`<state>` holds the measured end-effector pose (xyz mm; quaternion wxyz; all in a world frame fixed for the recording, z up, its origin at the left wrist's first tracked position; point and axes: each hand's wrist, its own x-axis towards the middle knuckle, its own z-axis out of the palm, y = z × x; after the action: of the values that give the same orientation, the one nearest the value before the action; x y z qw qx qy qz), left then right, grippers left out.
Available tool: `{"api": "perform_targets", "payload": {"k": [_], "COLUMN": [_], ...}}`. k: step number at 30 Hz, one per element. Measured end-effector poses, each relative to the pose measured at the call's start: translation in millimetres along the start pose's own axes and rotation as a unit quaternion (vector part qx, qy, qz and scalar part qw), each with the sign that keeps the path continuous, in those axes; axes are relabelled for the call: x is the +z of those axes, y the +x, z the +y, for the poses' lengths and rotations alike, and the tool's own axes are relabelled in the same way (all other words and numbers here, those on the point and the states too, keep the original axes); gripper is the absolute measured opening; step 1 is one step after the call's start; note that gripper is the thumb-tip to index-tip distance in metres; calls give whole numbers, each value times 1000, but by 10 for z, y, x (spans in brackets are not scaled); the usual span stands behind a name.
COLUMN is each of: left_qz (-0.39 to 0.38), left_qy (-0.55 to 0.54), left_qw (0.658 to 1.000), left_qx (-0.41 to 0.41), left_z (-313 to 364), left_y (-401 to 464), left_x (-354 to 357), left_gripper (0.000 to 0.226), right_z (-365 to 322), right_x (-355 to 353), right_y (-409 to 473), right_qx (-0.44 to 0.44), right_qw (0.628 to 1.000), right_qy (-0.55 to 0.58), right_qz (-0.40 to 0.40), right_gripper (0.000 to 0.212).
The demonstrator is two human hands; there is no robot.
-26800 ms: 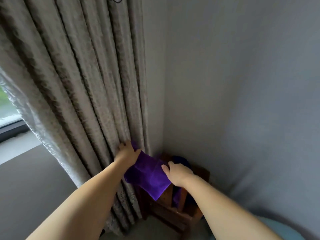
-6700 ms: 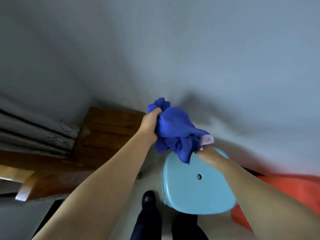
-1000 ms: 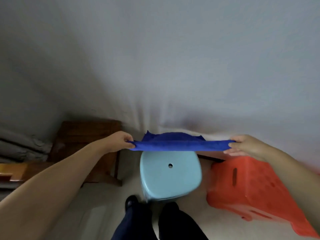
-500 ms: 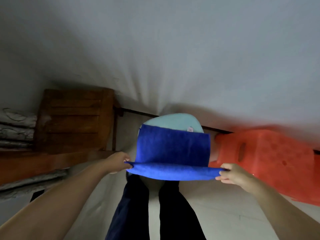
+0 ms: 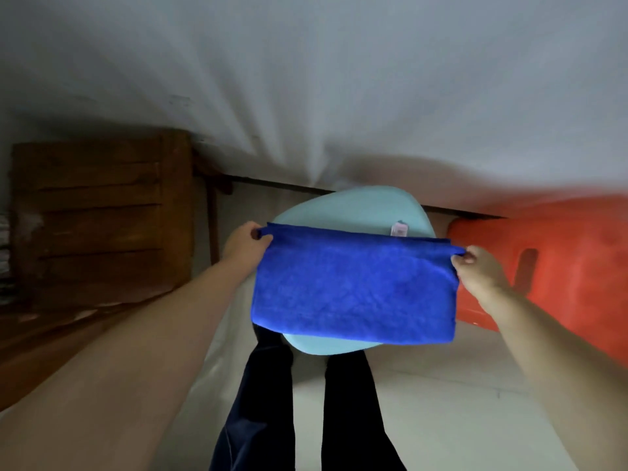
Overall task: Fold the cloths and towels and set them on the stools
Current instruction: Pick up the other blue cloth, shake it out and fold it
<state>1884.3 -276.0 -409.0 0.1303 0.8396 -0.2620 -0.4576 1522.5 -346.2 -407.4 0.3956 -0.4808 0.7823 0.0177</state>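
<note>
Both hands are working the blue cloth (image 5: 353, 294), which is lying folded in half across the light blue stool (image 5: 356, 205), w/ the fold edge nearest me and hanging a bit over the seat's near rim. My left hand (image 5: 243, 248) is pinching the cloth's far left corner betw. thumb and fingers, fingers curled round it. My right hand (image 5: 475, 270) is pinching the far right corner the same way, so I'm holding the far edge stretched tight betw. the two. A small pink label (image 5: 398, 228) is sticking up from that far edge, near the right end. The stool's far rim is showing beyond the cloth, and a strip of seat is peeking out under the near edge too. My legs in dark trousers (image 5: 261, 402) are standing right up against the stool. An orange stool (image 5: 560, 266) is sitting just beside it on the right, and a wooden stool (image 5: 98, 212) is standing to the left, by the wall (image 5: 306, 79).
</note>
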Motion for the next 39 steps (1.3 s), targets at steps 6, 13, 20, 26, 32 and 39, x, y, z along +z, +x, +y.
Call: {"api": "perform_targets", "payload": {"k": [6, 13, 20, 26, 32, 39], "left_qz": [-15, 7, 15, -91, -283, -396], "left_qy": [-133, -115, -197, -355, -336, -279], "left_qw": [991, 993, 978, 930, 897, 873], "left_qx": [5, 36, 61, 0, -44, -56], "left_z": [-101, 14, 9, 29, -281, -359], "left_y": [-55, -92, -350, -513, -719, -859], "left_x": [77, 37, -52, -181, -462, -615], "left_gripper": [40, 3, 4, 12, 31, 50], "right_z": [-32, -113, -169, -183, 9, 235], "right_x": [50, -15, -46, -173, -323, -551], "right_y": [-139, -179, -292, -356, -680, -816], "right_qx": [30, -10, -55, 23, 8, 22], "right_qw": [971, 965, 952, 924, 929, 911], "right_qy": [224, 258, 300, 380, 357, 355], "right_qz": [-84, -42, -28, -38, -98, -211], "right_gripper": [17, 18, 36, 33, 50, 59]}}
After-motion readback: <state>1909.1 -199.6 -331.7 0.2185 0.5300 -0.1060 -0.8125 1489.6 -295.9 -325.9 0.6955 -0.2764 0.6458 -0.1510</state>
